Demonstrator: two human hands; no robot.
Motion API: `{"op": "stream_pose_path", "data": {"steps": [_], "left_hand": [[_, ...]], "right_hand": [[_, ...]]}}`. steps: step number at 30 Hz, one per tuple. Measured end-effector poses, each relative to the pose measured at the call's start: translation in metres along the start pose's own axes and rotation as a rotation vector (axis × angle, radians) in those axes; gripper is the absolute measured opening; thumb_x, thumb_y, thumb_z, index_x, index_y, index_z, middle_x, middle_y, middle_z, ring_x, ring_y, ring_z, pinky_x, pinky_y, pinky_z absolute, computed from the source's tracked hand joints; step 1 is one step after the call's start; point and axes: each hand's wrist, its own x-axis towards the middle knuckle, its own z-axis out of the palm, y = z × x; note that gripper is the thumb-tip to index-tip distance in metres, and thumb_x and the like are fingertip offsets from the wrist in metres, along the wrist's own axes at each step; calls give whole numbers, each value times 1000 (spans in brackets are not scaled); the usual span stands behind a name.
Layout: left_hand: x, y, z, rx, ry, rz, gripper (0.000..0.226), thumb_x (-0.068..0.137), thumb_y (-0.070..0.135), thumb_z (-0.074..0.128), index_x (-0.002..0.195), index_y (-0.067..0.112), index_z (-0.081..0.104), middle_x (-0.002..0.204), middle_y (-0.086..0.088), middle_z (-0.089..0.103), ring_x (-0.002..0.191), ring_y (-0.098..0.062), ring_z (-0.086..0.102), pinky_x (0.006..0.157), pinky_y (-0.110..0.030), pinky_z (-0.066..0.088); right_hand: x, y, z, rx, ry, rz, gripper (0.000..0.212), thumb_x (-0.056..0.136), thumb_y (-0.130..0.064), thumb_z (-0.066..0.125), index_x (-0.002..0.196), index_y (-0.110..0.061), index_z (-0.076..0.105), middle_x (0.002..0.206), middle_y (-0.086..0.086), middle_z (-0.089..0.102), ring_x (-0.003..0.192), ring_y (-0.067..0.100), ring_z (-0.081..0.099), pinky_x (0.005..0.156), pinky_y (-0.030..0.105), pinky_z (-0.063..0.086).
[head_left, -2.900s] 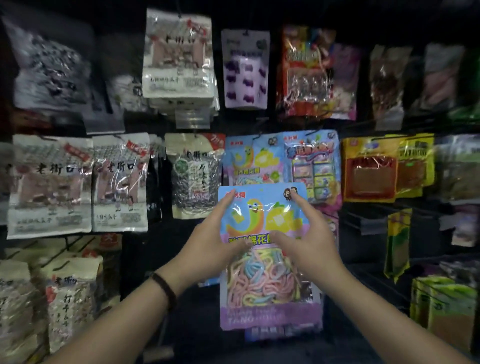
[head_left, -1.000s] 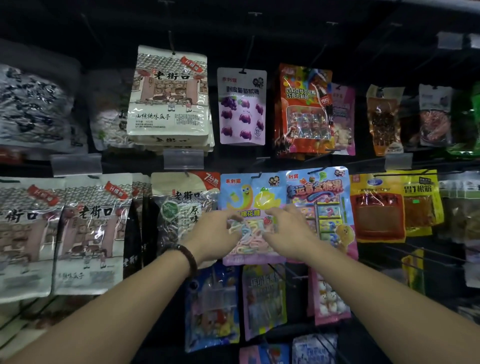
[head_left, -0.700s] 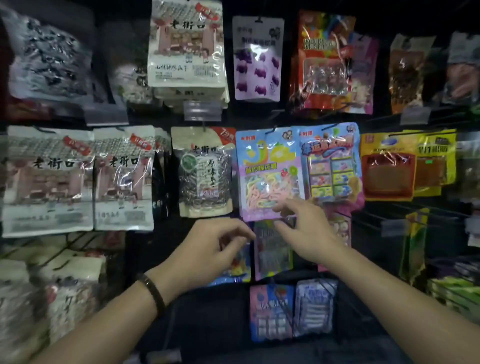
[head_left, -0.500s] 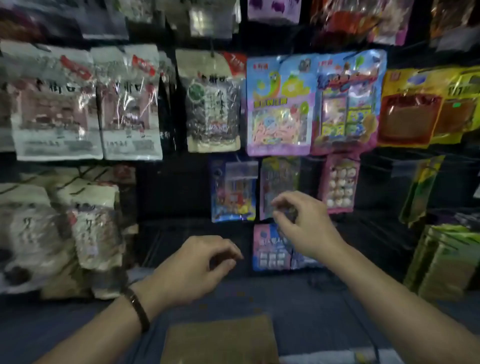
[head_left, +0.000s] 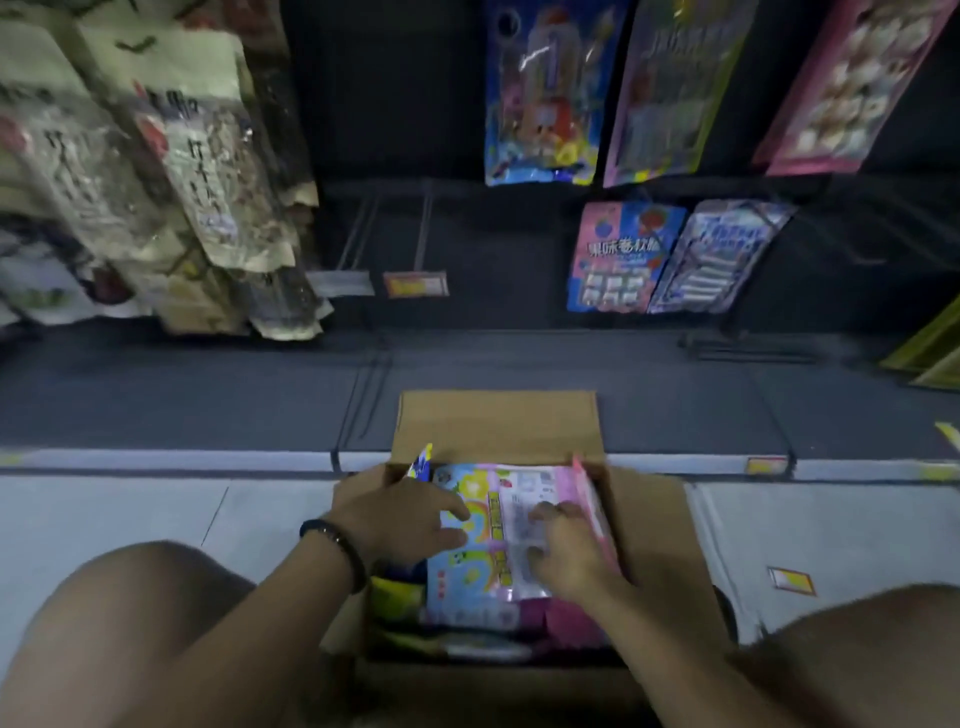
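Candy packet (head_left: 480, 569) lies flat on top of the stack inside the cardboard box (head_left: 498, 423), blue-and-pink face up, long side running front to back.

Left hand (head_left: 400, 519): fingers (head_left: 457, 512) stretched out and lying across the packet's left edge, not wrapped round it.

Right hand (head_left: 569, 558): fingers bent, tips down on the white label panel near the packet's right edge. Too blurred to tell whether they pinch or only press.

Box sits on the floor (head_left: 130, 514) between the person's knees. Back flap stands up toward the shelf, right flap (head_left: 654, 525) is folded outward, top is open above the hands.

Tight inside:
- A pink packet (head_left: 589, 491) stands on edge against the right wall, just beside the right hand's fingers.
- A blue-yellow packet corner (head_left: 422, 457) sticks up at the left wall, just behind the left hand.
- A yellow packet (head_left: 395, 597) sits low on the left side, beside the left forearm.
- Little margin is left on either side of the top packet.

Dark shelf base (head_left: 208, 395) runs the full width behind the box, its pale front lip level with the foot of the back flap. Hanging packets (head_left: 618, 260) start well above that flap. Seed bags (head_left: 208, 182) hang off to the left, well apart from the box. Bracelet (head_left: 337, 545) is on the left wrist.
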Motion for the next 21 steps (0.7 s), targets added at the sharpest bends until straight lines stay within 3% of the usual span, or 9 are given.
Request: {"op": "stream_pose_path", "data": {"steps": [5,9,11,13,15,18,21], "left_hand": [[10,-15,3,60,-116,-87,53,102,56,57,149,31,54,151,1,58,132,-23,57,103,-34,46],[14,-18,0,43,-146,-108,57,104,56,54,153,28,50,154,-1,54,135,-23,54,103,-32,44],[16,-16,1,36,-154,-97,59,105,55,52,156,27,46,153,-2,55,136,-24,53,100,-28,41],[17,-16,2,38,-167,-90,58,106,55,51,156,27,45,151,-4,56,134,-24,54,94,-27,39],[17,-16,2,44,-164,-89,55,107,54,48,156,28,46,155,-3,53,137,-24,52,102,-30,42],[16,-18,1,33,-160,-102,54,107,55,47,155,31,46,161,0,48,143,-23,48,112,-37,44],[15,-19,-2,44,-151,-124,51,106,56,49,149,29,52,153,-3,55,135,-23,53,101,-35,46]], "right_hand": [[15,-5,23,-226,-11,-114,75,93,-32,65,161,-28,33,160,10,36,148,32,35,121,40,32],[31,1,37,-275,-96,-93,86,100,-52,60,167,-39,8,174,16,4,162,36,8,128,48,17],[38,4,41,-330,-101,-84,81,102,-53,55,167,-39,7,174,15,5,161,38,8,126,52,23],[44,5,45,-395,-50,-88,73,103,-44,55,163,-41,14,169,13,18,156,39,20,118,53,36],[47,3,46,-404,-6,-79,66,103,-33,53,159,-42,20,164,10,28,149,38,30,112,53,42],[47,-1,44,-379,8,-49,61,106,-30,43,161,-43,19,167,8,27,151,38,29,115,53,38],[44,-5,39,-304,55,-31,77,103,-14,45,165,-46,13,172,2,25,155,34,26,121,49,33]]}}
